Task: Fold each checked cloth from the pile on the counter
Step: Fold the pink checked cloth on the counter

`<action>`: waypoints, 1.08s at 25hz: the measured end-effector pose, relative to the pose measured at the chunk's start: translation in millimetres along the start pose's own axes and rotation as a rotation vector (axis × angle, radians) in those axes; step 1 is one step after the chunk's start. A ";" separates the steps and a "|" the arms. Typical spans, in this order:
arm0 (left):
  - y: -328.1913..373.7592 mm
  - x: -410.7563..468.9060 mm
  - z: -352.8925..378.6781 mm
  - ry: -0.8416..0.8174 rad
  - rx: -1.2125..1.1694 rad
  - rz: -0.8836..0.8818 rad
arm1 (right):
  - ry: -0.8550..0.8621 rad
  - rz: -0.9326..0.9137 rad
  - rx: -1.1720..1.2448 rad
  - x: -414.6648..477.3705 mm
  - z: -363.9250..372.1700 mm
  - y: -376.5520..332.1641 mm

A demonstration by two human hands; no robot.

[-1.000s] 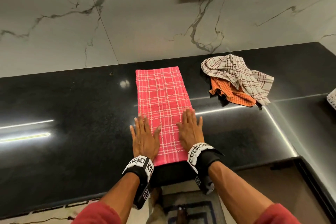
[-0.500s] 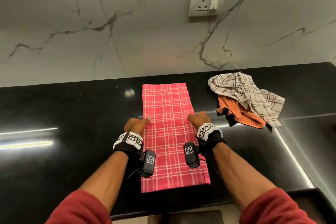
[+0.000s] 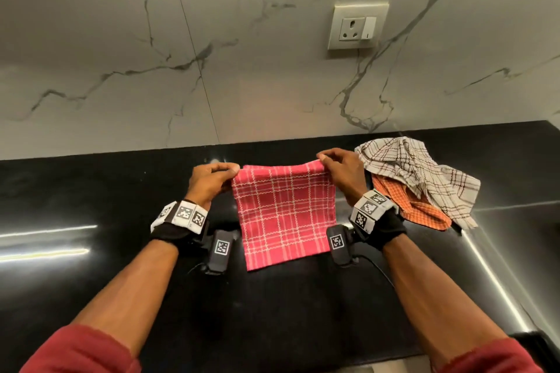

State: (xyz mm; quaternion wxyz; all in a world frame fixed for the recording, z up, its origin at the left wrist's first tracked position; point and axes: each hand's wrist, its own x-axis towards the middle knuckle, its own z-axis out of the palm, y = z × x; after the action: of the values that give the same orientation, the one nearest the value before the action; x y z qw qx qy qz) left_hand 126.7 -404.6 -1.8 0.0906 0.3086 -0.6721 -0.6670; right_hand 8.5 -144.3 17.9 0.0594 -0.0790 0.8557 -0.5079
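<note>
- The red checked cloth lies in the middle of the black counter, between the two forearms, as a shorter, roughly square shape.
- Its far edge is raised slightly off the counter, pinched at both corners; its near edge lies flat on the counter.
- The left hand has its fingers closed on the far left corner of the red checked cloth, thumb against forefinger.
- The right hand has its fingers closed on the far right corner in the same kind of pinch.
- Whether the raised edge is one layer or a doubled one is hard to make out from this angle.
- Each wrist wears a black strap with white blocks printed with black square patterns: one on the left wrist, one on the right wrist.
- To the right, just beside the right hand, is the pile: a crumpled white cloth with dark checks lying on top of an orange checked cloth.
- The pile is apart from the red checked cloth, with the right hand and wrist between them.
- Behind the counter stands a marble wall with grey veins, carrying a white socket with a switch.
- Red sleeves show at the bottom corners of the view.
</note>
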 end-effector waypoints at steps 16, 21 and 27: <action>143.7 38.3 -16.7 0.255 0.916 0.682 | 0.111 -0.383 -0.438 67.2 -24.5 -110.9; 139.1 41.5 -16.7 0.343 0.759 0.772 | 0.157 -0.438 -0.215 69.8 -20.8 -111.1; -24.6 -31.6 -17.6 -0.054 0.956 0.426 | -0.036 -0.219 -0.192 -28.9 10.4 26.4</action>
State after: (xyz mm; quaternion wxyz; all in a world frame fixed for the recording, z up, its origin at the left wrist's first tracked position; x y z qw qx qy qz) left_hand 168.4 -400.6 -14.4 0.0559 0.1547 -0.9514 -0.2604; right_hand 36.7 -135.1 -9.7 0.0110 -0.1862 0.8855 -0.4255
